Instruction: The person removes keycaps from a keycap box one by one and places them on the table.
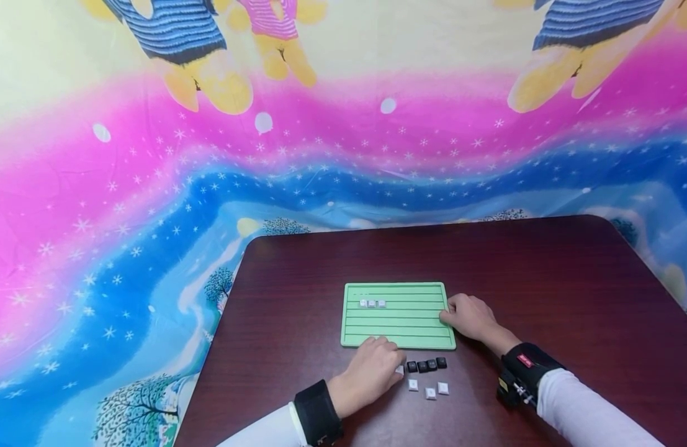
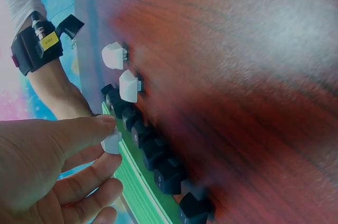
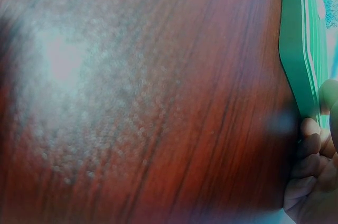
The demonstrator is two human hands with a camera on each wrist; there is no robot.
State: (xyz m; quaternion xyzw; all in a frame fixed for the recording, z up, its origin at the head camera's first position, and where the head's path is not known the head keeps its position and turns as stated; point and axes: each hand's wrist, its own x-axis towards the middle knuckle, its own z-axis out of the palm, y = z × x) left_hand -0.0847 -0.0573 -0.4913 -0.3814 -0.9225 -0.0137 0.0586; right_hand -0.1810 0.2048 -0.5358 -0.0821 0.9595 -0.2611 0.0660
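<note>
left hand (image 1: 371,369) pinching a blocky white keycap (image 2: 111,143), thumb near fingertip; right hand (image 1: 470,315) curled on the right edge of a ridged green tray (image 1: 413,313) bearing three white keycaps (image 1: 372,304).

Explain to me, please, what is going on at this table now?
A person works with small keycaps and a green board. The left hand pinches a white keycap, near the black keycaps on the table. The right hand grips the board at its right edge. Three white keycaps sit in a row on the board. Three loose white keycaps lie on the table, nearer the person than the black ones.
</note>
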